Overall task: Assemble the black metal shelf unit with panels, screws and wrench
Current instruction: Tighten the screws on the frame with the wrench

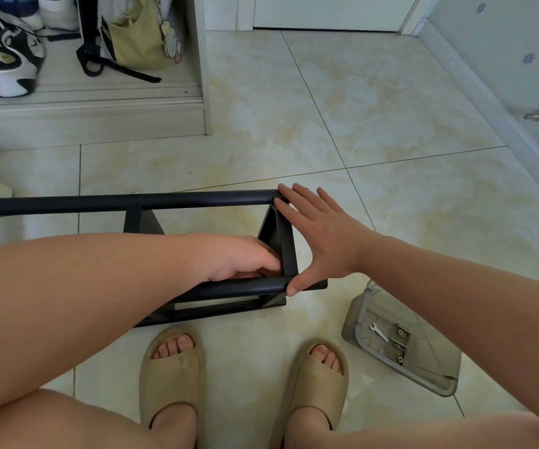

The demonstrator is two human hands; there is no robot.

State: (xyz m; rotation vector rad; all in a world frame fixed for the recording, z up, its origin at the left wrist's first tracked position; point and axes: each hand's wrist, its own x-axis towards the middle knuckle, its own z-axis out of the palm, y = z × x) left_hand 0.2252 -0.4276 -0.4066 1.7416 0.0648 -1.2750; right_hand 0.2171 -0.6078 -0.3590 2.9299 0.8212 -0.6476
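Slippers (171, 384) sit by the black shelf frame (99, 202) lying left-to-right on the floor (326, 108); the left hand (239, 259) curls inside its right end, hold hidden, the right hand (320, 234) lies flat there, wrench (379, 332) nearer it.

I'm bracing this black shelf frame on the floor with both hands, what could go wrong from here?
Your left hand is tucked in between the end panel and the near tube; if the frame shifts, its fingers could get pinched.
The wrench and screws lie in the grey tray off to your right, away from both hands; letting go to reach them may let the panel slip.
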